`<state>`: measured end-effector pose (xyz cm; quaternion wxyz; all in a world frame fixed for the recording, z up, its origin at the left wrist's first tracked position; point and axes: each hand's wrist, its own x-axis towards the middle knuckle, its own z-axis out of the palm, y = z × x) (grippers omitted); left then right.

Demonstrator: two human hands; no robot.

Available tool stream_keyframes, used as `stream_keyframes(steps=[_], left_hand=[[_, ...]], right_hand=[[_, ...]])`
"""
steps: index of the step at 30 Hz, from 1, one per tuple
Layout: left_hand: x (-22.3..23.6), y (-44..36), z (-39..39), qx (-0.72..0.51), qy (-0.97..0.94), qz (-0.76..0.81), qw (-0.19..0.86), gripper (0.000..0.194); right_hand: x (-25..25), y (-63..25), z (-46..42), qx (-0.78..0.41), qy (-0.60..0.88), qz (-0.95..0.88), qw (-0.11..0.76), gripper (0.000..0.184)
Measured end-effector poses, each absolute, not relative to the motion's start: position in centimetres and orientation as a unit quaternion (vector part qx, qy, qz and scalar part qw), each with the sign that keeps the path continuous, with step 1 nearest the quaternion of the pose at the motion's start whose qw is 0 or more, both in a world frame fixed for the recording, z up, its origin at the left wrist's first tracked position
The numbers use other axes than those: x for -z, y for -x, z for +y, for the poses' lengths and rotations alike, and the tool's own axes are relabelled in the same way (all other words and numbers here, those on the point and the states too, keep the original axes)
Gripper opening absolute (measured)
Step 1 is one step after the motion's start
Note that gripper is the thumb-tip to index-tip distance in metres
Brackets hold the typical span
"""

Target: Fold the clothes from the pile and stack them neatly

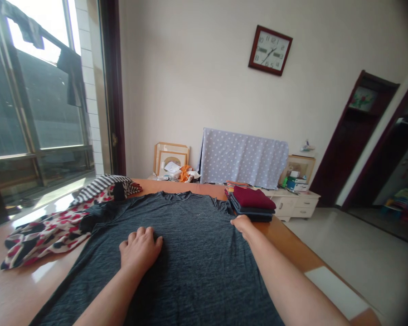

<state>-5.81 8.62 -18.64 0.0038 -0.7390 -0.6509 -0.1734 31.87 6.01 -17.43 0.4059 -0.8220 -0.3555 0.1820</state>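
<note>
A dark grey T-shirt [190,253] lies spread across the table, its neckline at the far side. My left hand [141,249] rests on the shirt's chest, fingers spread and slightly bent. At the shirt's right edge, just below the sleeve, my right hand [241,224] is closed with the fabric pinched in its fingers. The shirt's left sleeve overlaps a heap of patterned clothing [51,235] in red, black and cream. Close beyond my right hand stands a stack of folded clothes [253,203], with a maroon piece on top.
The orange-brown table [292,244] carries a striped garment [104,185] at the far left and a white sheet [338,290] at the right edge. Behind it are a polka-dot cloth [241,156] draped over something, framed pictures [172,154] and a white cabinet [301,206].
</note>
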Motion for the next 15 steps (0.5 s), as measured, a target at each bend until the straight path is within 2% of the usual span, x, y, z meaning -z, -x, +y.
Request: stream_keyframes(steps=[15], left_hand=[[18.7, 5.8, 8.7, 0.176, 0.740, -0.650, 0.008, 0.048]], right_hand=[[19.5, -34.6, 5.8, -0.088, 0.869, -0.381, 0.302, 0.024]])
